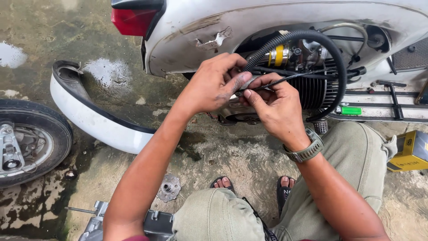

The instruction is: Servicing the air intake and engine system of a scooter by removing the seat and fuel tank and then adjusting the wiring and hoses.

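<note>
My left hand point(213, 85) and my right hand point(276, 105) meet in front of the open engine bay of a white scooter point(267, 27). Both pinch a thin dark cable point(290, 78) that runs right toward the finned engine cylinder point(314, 91). My left thumb, smeared with grease, presses the cable's near end against my right fingers. A thick black ribbed hose point(332, 49) loops over the engine behind my hands. A green watch sits on my right wrist.
A removed white side panel point(96, 118) lies on the wet concrete at left, beside a wheel with its tyre point(31, 143). A round metal hub part point(168, 187) and a grey metal casing point(154, 223) lie near my feet. A yellow box point(410, 151) rests at right.
</note>
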